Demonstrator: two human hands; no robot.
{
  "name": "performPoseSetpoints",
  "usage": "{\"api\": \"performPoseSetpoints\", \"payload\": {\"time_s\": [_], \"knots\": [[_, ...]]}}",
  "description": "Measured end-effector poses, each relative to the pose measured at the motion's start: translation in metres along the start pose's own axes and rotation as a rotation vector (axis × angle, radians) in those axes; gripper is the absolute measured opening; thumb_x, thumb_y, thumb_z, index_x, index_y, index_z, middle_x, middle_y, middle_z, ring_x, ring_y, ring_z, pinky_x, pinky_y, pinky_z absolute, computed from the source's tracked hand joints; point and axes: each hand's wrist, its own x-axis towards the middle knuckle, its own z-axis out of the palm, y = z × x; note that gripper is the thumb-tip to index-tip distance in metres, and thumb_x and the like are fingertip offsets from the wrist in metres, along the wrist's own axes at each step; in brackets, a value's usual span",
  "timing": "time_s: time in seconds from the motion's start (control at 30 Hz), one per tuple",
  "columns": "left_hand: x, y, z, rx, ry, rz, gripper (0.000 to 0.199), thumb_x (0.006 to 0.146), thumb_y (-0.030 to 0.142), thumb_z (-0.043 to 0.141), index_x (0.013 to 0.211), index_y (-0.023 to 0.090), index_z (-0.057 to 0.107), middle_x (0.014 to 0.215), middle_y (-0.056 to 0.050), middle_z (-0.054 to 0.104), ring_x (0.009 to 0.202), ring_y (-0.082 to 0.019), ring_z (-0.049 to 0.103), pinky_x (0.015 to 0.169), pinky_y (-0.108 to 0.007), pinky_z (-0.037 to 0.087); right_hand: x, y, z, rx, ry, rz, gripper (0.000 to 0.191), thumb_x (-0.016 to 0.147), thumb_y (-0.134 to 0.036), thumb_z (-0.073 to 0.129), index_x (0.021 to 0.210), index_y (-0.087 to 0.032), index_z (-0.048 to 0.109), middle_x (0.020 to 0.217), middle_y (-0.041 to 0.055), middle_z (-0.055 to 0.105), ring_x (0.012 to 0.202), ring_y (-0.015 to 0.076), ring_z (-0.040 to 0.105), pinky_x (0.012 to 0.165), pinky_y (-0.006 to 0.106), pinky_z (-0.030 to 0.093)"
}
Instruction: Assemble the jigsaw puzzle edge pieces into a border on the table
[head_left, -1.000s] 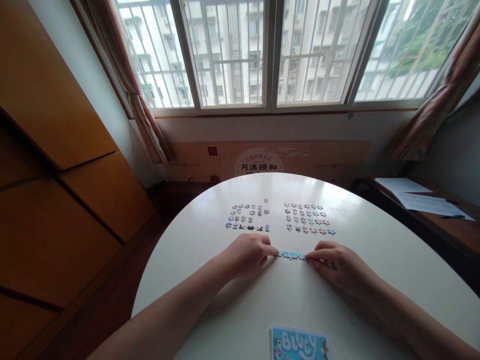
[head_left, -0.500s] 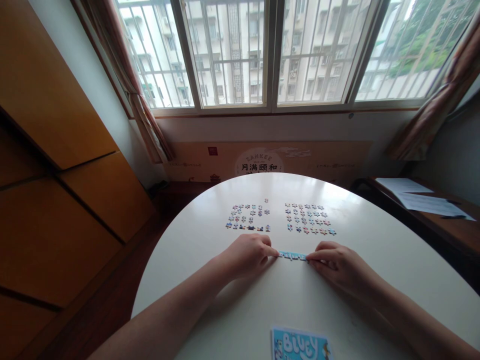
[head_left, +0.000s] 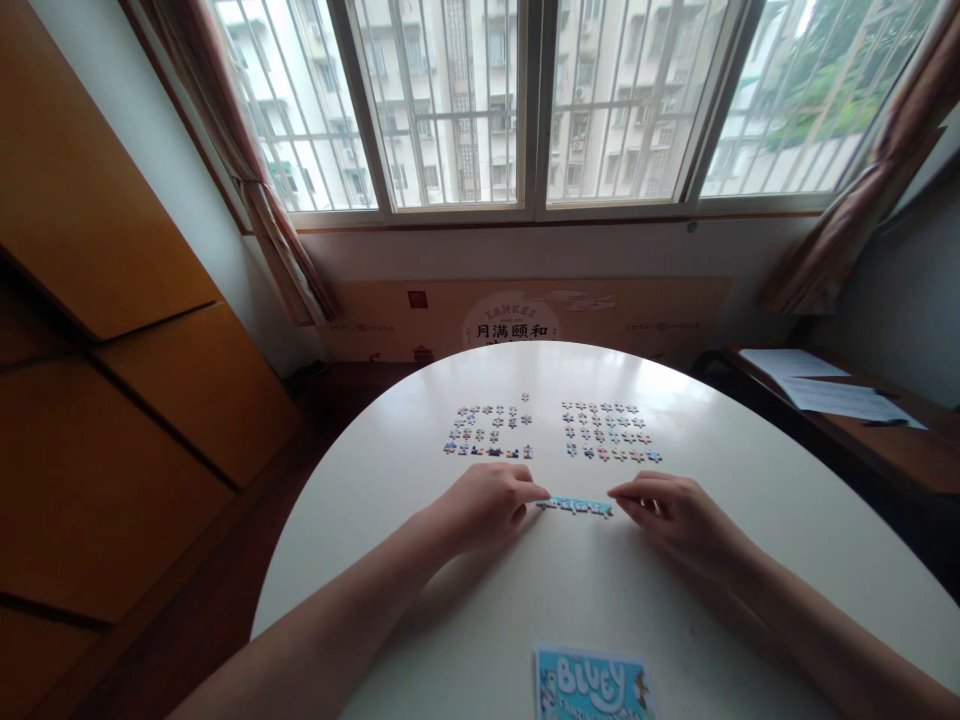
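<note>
A narrow strip of joined jigsaw pieces (head_left: pixel 576 506), light blue along its far edge, lies flat on the white table. At its left end is my left hand (head_left: pixel 491 503), fingers curled, with the index finger and thumb on the strip; that end is partly covered. My right hand (head_left: pixel 671 508) is beside the other end, its index fingertip just beyond the corner and the thumb a little apart from it. Nothing shows between those fingers. Loose jigsaw pieces lie in rows farther back, a left group (head_left: pixel 487 434) and a right group (head_left: pixel 609 436).
A blue "Bluey" picture card (head_left: pixel 592 685) lies near the table's front edge. The round white table (head_left: pixel 360 480) faces a barred window. Papers (head_left: pixel 832 395) and a pen rest on a brown side table at right. Wooden cabinets (head_left: pixel 165 400) stand at left.
My right fingertips have come off the strip's right end. More of the strip shows at both ends, and my left fingers now overlap it. The whole view has shifted slightly.
</note>
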Motion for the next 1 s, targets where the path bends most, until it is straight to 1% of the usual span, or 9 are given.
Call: {"api": "performPoseSetpoints", "payload": {"time_s": [0.07, 0.27, 0.33, 0.43, 0.57, 0.67, 0.8, 0.9, 1.0], "knots": [[-0.001, -0.002, -0.001, -0.008, 0.044, -0.031, 0.041, 0.079, 0.002, 0.051, 0.104, 0.023, 0.076, 0.096, -0.002, 0.074, 0.081, -0.018, 0.068, 0.071, -0.029, 0.053, 0.0, 0.004, -0.001, 0.031, 0.107, 0.026, 0.025, 0.093, -0.033, 0.057, 0.096, -0.021, 0.079, 0.08, 0.0052, 0.074, 0.06, 0.0152, 0.061, 0.058, 0.029, 0.051], [0.0, -0.011, -0.001, -0.058, 0.232, -0.106, 0.034, 0.072, -0.006, 0.045, 0.08, 0.018, 0.068, 0.085, -0.002, 0.069, 0.077, -0.017, 0.065, 0.069, -0.027, 0.051, 0.0, 0.007, -0.01, 0.211, 0.364, 0.173, 0.029, 0.088, -0.041, 0.065, 0.096, -0.017, 0.079, 0.092, 0.0106, 0.078, 0.08, 0.0235, 0.072, 0.069, 0.034, 0.058], [0.001, -0.013, -0.001, -0.1, 0.295, -0.104, 0.034, 0.069, -0.01, 0.041, 0.073, 0.017, 0.063, 0.08, -0.002, 0.065, 0.074, -0.015, 0.061, 0.068, -0.025, 0.048, 0.0, 0.005, -0.012, 0.265, 0.394, 0.209, 0.033, 0.087, -0.045, 0.066, 0.097, -0.016, 0.079, 0.083, 0.0097, 0.076, 0.071, 0.0211, 0.069, 0.06, 0.031, 0.056], [0.002, -0.015, -0.001, -0.14, 0.359, -0.097, 0.033, 0.066, -0.012, 0.038, 0.066, 0.017, 0.055, 0.073, 0.0, 0.058, 0.068, -0.013, 0.054, 0.064, -0.023, 0.044, 0.0, 0.005, -0.014, 0.334, 0.426, 0.252, 0.042, 0.087, -0.052, 0.065, 0.1, -0.014, 0.078, 0.064, 0.0054, 0.068, 0.051, 0.0141, 0.057, 0.042, 0.025, 0.043], [0.001, -0.015, -0.003, -0.216, 0.419, -0.107, 0.032, 0.062, -0.011, 0.037, 0.062, 0.017, 0.051, 0.067, 0.001, 0.053, 0.064, -0.012, 0.05, 0.06, -0.022, 0.04, 0.0, 0.01, -0.015, 0.393, 0.451, 0.283, 0.049, 0.085, -0.057, 0.066, 0.102, -0.013, 0.077, 0.055, 0.0016, 0.06, 0.043, 0.0098, 0.045, 0.036, 0.022, 0.031], [0.0, -0.015, -0.004, -0.294, 0.45, -0.092, 0.031, 0.057, -0.01, 0.038, 0.061, 0.017, 0.051, 0.063, 0.002, 0.053, 0.061, -0.011, 0.049, 0.056, -0.021, 0.038, -0.001, 0.014, -0.014, 0.38, 0.417, 0.278, 0.047, 0.087, -0.056, 0.064, 0.103, -0.013, 0.077, 0.056, 0.0013, 0.058, 0.045, 0.0098, 0.044, 0.037, 0.022, 0.03], [-0.001, -0.011, -0.005, -0.341, 0.399, -0.057, 0.03, 0.054, -0.009, 0.039, 0.059, 0.017, 0.053, 0.059, 0.003, 0.053, 0.057, -0.011, 0.049, 0.053, -0.021, 0.037, -0.002, 0.014, -0.01, 0.274, 0.243, 0.208, 0.038, 0.092, -0.046, 0.06, 0.105, -0.015, 0.076, 0.056, -0.0003, 0.055, 0.046, 0.0095, 0.042, 0.041, 0.022, 0.033], [0.0, -0.005, -0.004, -0.268, 0.243, -0.008, 0.028, 0.058, -0.006, 0.043, 0.061, 0.017, 0.058, 0.063, 0.001, 0.057, 0.057, -0.011, 0.051, 0.054, -0.022, 0.04, -0.001, 0.006, -0.003, 0.116, 0.111, 0.021, 0.028, 0.093, -0.037, 0.058, 0.104, -0.019, 0.077, 0.068, 0.0033, 0.065, 0.054, 0.0121, 0.053, 0.051, 0.025, 0.045], [0.001, 0.001, -0.001, -0.13, 0.143, 0.014, 0.031, 0.067, -0.002, 0.048, 0.077, 0.018, 0.069, 0.076, -0.002, 0.065, 0.066, -0.014, 0.059, 0.062, -0.026, 0.049, 0.001, -0.005, 0.002, -0.039, 0.027, -0.189, 0.022, 0.093, -0.028, 0.059, 0.104, -0.023, 0.077, 0.093, 0.0088, 0.073, 0.082, 0.0192, 0.066, 0.075, 0.034, 0.055]]}}
